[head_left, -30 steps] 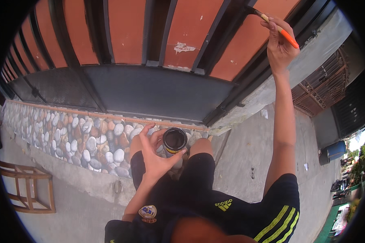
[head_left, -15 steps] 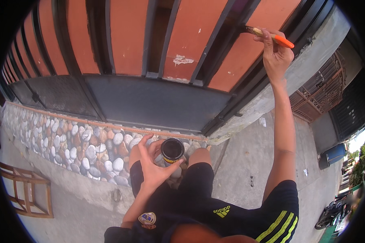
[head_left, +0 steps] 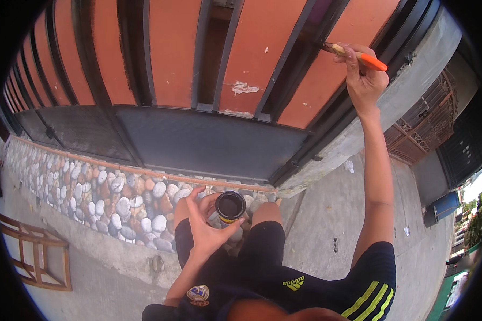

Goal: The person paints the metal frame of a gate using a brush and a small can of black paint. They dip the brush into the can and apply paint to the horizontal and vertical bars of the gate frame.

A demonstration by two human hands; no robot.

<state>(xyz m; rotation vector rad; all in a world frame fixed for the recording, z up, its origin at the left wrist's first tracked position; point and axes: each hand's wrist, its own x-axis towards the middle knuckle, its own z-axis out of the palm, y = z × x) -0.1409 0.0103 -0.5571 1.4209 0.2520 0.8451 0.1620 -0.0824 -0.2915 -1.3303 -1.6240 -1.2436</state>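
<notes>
My right hand [head_left: 365, 77] grips a paintbrush [head_left: 359, 55] with an orange-tipped handle. The brush's dark bristles touch a dark vertical bar [head_left: 303, 69] at the upper right of a gate, beside an orange-red panel [head_left: 316, 88]. Low in front of me, my left hand [head_left: 209, 224] is wrapped round a small open paint can [head_left: 231, 206] between my knees. Dark paint shows inside the can, and a yellow band runs round its side. Its far side and some of my fingers are partly hidden.
A grey lower gate panel [head_left: 209, 143] stands above a strip of pebbles [head_left: 123, 206]. A concrete post [head_left: 348, 142] borders the gate on the right. At lower left is a wooden frame [head_left: 35, 254]; a blue barrel [head_left: 445, 205] stands far right.
The brush tip has shifted slightly down and left along the dark bar. The gate and the can appear a little lower in view. Both hands keep their holds.
</notes>
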